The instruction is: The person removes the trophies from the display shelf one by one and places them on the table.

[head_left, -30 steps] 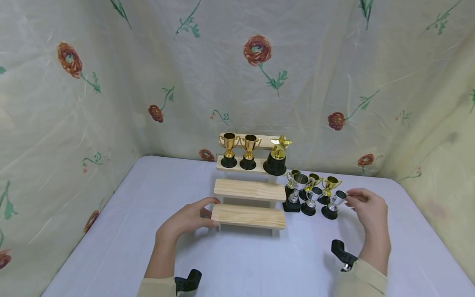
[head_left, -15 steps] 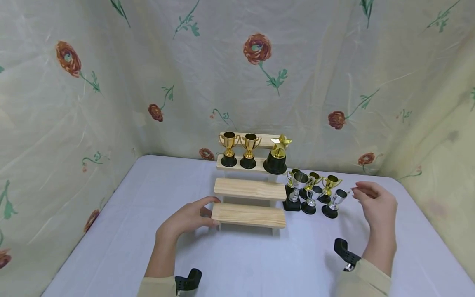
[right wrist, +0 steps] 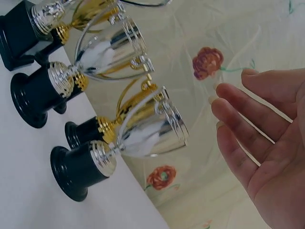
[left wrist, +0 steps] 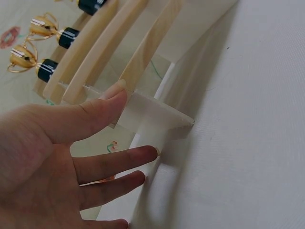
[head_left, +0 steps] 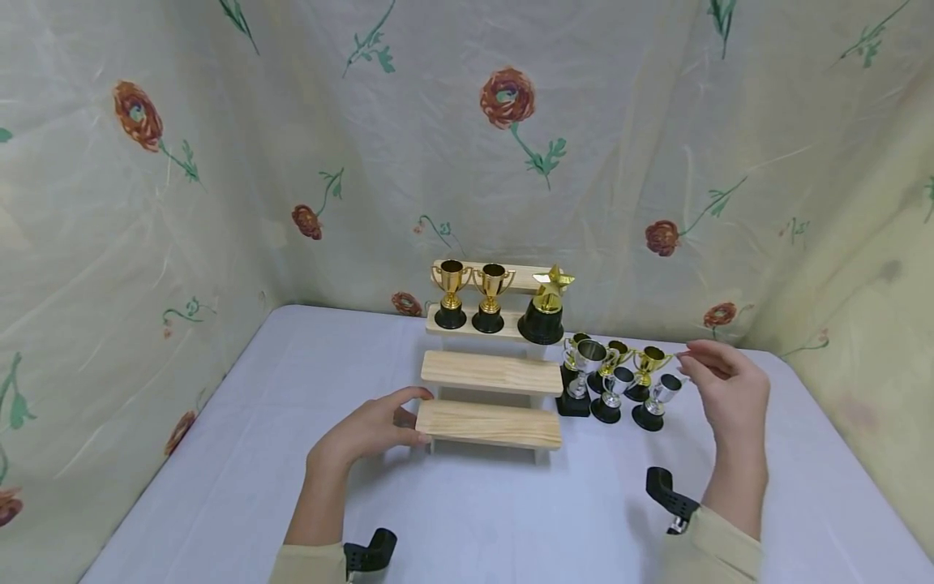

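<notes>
My left hand (head_left: 368,427) grips the left end of the lowest step of a stepped wooden display stand (head_left: 489,424), thumb at the front edge and index finger behind. Its other fingers (left wrist: 114,164) stretch out beside the white side support. My right hand (head_left: 735,395) is raised with relaxed fingers and holds nothing. Beside it, apart in the right wrist view, stand a small silver trophy cup (right wrist: 150,133) and a gold trophy cup (head_left: 648,369), both on black bases. Further left, a larger silver trophy cup (head_left: 586,367) and another small silver cup (head_left: 615,389) stand close together.
On an upper step stand two gold trophy cups (head_left: 450,294) and a gold star trophy (head_left: 546,312). More gold cups (head_left: 611,357) are partly hidden behind the silver ones. A flowered curtain (head_left: 584,162) surrounds the table (head_left: 306,349) at the back and sides.
My right hand draws away from the small silver cup to the right, then comes back left and higher, near the gold cup's handle. My left hand stays at the stand.
</notes>
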The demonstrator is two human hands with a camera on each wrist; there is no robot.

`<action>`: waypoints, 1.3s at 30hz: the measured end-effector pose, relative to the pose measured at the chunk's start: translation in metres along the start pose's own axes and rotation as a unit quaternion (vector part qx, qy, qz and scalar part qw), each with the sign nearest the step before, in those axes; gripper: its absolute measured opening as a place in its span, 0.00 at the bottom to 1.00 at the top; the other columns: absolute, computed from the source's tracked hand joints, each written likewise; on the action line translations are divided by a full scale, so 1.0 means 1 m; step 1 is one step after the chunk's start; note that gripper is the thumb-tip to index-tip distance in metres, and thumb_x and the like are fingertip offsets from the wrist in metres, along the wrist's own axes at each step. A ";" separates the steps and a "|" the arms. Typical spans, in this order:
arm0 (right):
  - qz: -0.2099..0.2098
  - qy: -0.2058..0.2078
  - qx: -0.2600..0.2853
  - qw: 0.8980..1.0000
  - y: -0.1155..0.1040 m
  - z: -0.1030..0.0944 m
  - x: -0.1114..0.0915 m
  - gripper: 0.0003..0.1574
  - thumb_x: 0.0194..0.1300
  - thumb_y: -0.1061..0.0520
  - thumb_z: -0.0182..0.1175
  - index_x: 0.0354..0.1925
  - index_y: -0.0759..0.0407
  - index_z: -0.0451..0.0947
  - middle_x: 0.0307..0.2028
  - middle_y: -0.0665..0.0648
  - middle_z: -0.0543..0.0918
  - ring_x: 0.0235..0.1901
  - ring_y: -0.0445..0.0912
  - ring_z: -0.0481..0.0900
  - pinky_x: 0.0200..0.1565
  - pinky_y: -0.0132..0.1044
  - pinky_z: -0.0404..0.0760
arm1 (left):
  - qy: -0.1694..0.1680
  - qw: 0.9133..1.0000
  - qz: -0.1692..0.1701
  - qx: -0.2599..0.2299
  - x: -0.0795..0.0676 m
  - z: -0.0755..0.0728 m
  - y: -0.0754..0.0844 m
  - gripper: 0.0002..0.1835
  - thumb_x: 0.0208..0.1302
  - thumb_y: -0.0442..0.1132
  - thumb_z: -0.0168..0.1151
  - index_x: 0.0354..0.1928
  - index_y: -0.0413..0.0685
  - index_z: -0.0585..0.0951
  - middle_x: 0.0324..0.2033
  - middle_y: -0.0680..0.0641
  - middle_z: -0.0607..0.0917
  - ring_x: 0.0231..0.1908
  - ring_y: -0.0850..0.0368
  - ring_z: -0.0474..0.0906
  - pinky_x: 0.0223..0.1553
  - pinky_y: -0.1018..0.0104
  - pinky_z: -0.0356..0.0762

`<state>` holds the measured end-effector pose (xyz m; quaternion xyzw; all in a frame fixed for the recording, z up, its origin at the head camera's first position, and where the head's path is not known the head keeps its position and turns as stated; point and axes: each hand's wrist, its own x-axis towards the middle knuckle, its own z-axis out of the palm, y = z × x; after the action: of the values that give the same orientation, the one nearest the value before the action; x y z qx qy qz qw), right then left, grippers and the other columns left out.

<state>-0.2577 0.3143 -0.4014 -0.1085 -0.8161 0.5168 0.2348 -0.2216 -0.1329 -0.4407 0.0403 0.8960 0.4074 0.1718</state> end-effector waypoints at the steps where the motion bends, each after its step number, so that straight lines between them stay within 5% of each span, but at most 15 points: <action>1: -0.004 0.000 -0.001 1.000 -0.001 0.002 0.000 0.15 0.65 0.60 0.66 0.51 0.60 0.83 0.29 0.29 0.81 0.30 0.26 0.81 0.38 0.17 0.75 | 0.000 1.000 0.000 0.000 0.000 0.000 0.000 0.29 0.54 0.50 0.75 0.58 0.76 0.75 0.50 0.48 0.87 0.49 0.51 0.81 0.45 0.50 0.77; 18: -0.078 -0.032 -0.009 0.996 -0.020 0.028 -0.005 0.18 0.64 0.59 0.67 0.51 0.63 0.82 0.30 0.26 0.79 0.32 0.23 0.79 0.38 0.17 0.74 | -0.003 1.000 0.000 -0.002 0.001 0.000 0.000 0.30 0.54 0.50 0.75 0.59 0.75 0.75 0.50 0.47 0.87 0.49 0.50 0.81 0.45 0.49 0.77; 30: -0.095 -0.074 -0.009 0.993 -0.034 0.046 -0.013 0.18 0.65 0.59 0.66 0.53 0.62 0.81 0.33 0.28 0.79 0.34 0.23 0.80 0.39 0.17 0.76 | -0.004 1.000 0.003 -0.001 0.000 -0.001 -0.003 0.30 0.54 0.50 0.75 0.59 0.75 0.75 0.50 0.47 0.86 0.50 0.50 0.81 0.45 0.50 0.77; 39: -0.115 -0.091 -0.041 0.988 -0.045 0.055 -0.018 0.20 0.67 0.54 0.65 0.55 0.56 0.81 0.41 0.51 0.87 0.37 0.24 0.79 0.43 0.20 0.74 | -0.004 1.000 0.009 -0.002 0.001 -0.001 -0.003 0.30 0.54 0.50 0.75 0.60 0.73 0.75 0.50 0.47 0.87 0.50 0.50 0.81 0.46 0.49 0.77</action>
<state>-0.2664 0.2435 -0.3850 0.0240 -0.8615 0.4603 0.2129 -0.2225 -0.1354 -0.4425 0.0500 0.8944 0.4103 0.1712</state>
